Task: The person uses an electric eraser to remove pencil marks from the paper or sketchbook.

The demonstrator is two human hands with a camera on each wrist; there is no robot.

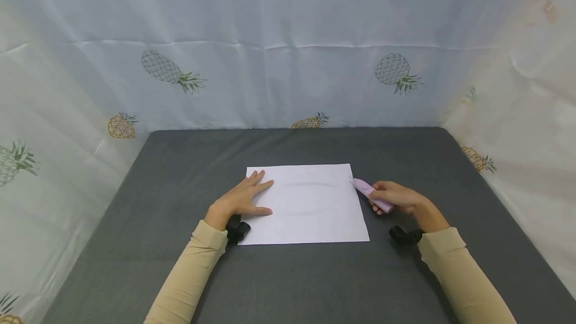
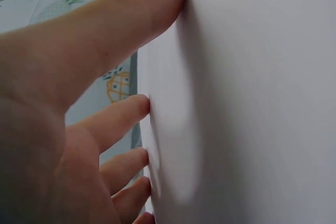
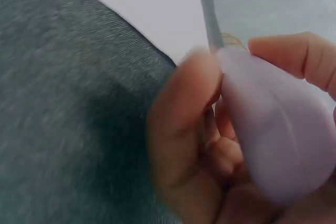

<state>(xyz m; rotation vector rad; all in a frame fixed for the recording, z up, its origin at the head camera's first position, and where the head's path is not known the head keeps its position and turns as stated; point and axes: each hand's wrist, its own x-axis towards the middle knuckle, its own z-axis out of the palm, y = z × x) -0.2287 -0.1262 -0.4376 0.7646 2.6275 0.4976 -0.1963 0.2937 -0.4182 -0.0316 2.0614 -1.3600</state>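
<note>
A white sheet of paper point(image 1: 315, 214) lies flat on the dark grey cloth. My left hand point(image 1: 245, 196) rests on its left part with fingers spread; in the left wrist view the thumb and fingertips point(image 2: 137, 106) touch the paper. At the right edge, my right hand point(image 1: 393, 196) grips a lavender handheld tool point(image 1: 363, 187) with a smooth rounded body. Its narrow end points up and left, and a thin tip meets the paper's edge near the upper right corner. The right wrist view shows the tool point(image 3: 283, 124) between thumb and fingers, its tip hidden.
Dark grey cloth point(image 1: 288, 284) covers the table around the paper. A pale curtain point(image 1: 288, 84) printed with pineapples hangs behind the table and along both sides. Each wrist wears a black camera mount point(image 1: 405, 235).
</note>
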